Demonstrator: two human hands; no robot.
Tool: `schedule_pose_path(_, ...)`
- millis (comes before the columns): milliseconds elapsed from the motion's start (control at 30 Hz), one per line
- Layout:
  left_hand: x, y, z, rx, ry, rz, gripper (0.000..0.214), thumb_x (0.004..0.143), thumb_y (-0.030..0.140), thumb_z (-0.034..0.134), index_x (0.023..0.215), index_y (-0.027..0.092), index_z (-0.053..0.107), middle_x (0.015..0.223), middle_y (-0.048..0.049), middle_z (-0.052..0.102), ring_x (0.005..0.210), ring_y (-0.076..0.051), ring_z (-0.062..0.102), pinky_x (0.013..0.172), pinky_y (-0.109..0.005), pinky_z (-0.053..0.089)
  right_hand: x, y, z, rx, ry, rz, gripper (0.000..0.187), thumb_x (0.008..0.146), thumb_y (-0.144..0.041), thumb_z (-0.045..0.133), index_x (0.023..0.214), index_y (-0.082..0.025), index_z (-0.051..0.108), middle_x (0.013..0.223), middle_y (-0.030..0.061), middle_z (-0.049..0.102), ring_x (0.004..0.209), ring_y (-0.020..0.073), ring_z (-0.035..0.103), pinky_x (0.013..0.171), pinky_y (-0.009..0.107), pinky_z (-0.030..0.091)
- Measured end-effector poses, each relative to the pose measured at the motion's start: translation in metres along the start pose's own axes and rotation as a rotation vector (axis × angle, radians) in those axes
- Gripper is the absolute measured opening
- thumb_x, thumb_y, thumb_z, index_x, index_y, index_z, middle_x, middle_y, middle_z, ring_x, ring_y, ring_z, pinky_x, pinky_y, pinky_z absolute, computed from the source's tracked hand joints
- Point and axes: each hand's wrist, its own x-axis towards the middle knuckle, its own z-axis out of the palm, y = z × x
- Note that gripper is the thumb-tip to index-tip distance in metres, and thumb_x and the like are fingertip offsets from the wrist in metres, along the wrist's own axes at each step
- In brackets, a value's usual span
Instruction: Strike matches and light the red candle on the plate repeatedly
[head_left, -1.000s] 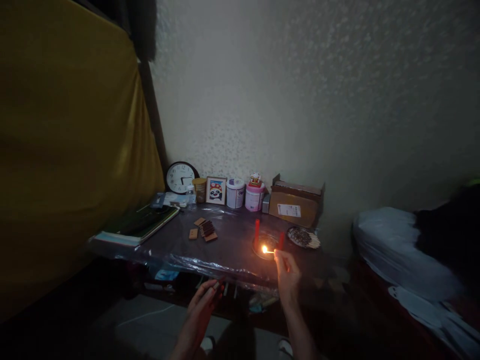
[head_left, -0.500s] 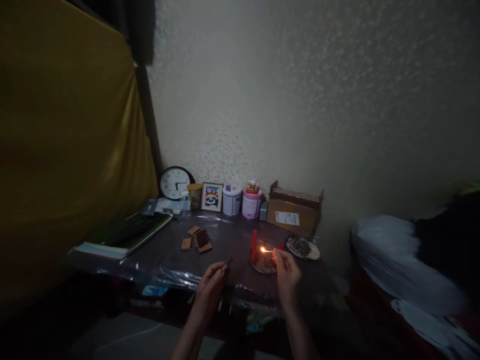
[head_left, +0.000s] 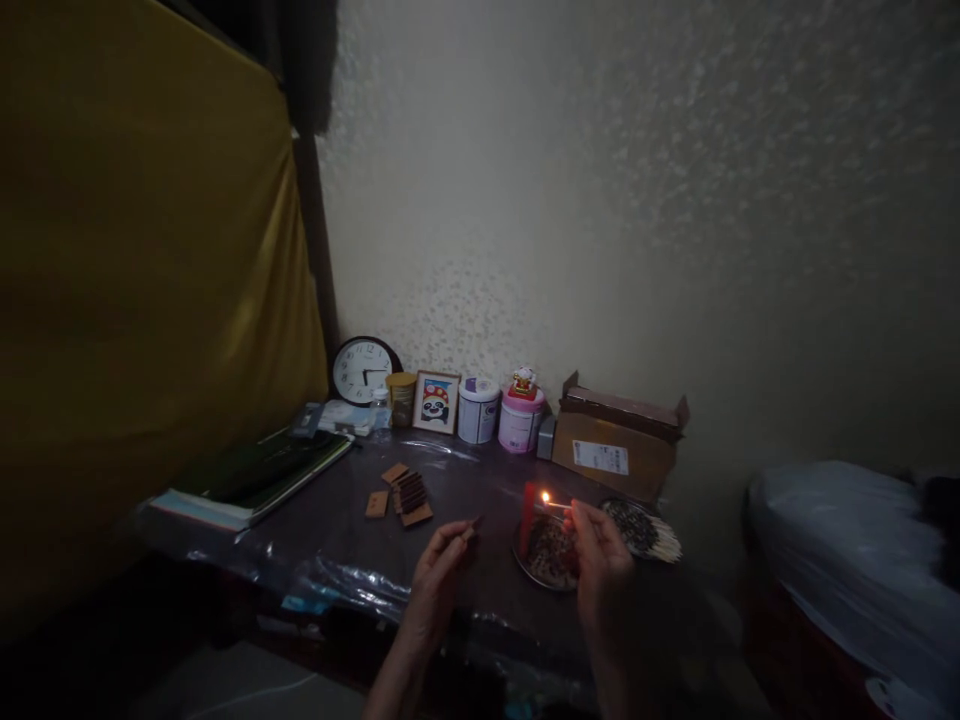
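My right hand (head_left: 600,560) pinches a burning match (head_left: 555,503), its small flame beside the top of a red candle (head_left: 527,518). The candle stands in a round dish (head_left: 546,562) on the dark plastic-covered table (head_left: 337,545). My left hand (head_left: 442,565) is closed on a small flat matchbox (head_left: 472,525), held above the table left of the dish. A plate of matchsticks (head_left: 643,530) lies just right of my right hand.
Brown striker pieces (head_left: 401,493) lie mid-table. Along the wall stand a clock (head_left: 361,368), a framed panda picture (head_left: 436,402), two tins (head_left: 499,415) and a cardboard box (head_left: 619,440). Books (head_left: 255,475) sit at left; a yellow sheet (head_left: 135,300) hangs beside. A plastic-wrapped bundle (head_left: 847,560) lies right.
The burning match has risen from the dish to the candle's top. My left hand has come up from below the table edge to over the table. The view has shifted.
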Motion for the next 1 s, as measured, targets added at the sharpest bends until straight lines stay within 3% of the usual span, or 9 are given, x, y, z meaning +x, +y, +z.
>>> schedule_pose_path(267, -0.002, 0.001, -0.008, 0.031, 0.025, 0.008, 0.021, 0.071, 0.028, 0.068, 0.088, 0.017, 0.066, 0.087, -0.0058, 0.067, 0.081, -0.015, 0.060, 0.078, -0.027, 0.043, 0.014, -0.010, 0.017, 0.260, -0.024, 0.097, 0.026, 0.058, -0.034, 0.075, 0.074, -0.018, 0.063, 0.074, -0.0007, 0.065, 0.064, 0.0117, 0.060, 0.062, 0.024, 0.050)
schedule_pose_path(533, -0.008, 0.004, -0.004, -0.032, 0.111, -0.044, 0.024, 0.066, 0.033, 0.071, 0.083, 0.018, 0.066, 0.085, -0.0049, 0.068, 0.083, -0.019, 0.063, 0.080, -0.031, 0.045, 0.022, -0.011, 0.015, 0.315, -0.016, 0.132, 0.028, 0.048, -0.029, 0.080, 0.068, -0.018, 0.064, 0.068, -0.0021, 0.064, 0.061, 0.0114, 0.060, 0.060, 0.024, 0.051)
schedule_pose_path(1000, -0.010, 0.002, -0.011, -0.034, 0.114, -0.083, 0.023, 0.067, 0.032, 0.071, 0.086, 0.019, 0.066, 0.087, -0.0027, 0.069, 0.083, -0.017, 0.064, 0.079, -0.030, 0.047, 0.017, -0.004, 0.012, 0.257, -0.053, 0.117, 0.022, 0.056, -0.030, 0.075, 0.070, -0.018, 0.063, 0.067, -0.0025, 0.060, 0.059, 0.0106, 0.057, 0.057, 0.023, 0.049)
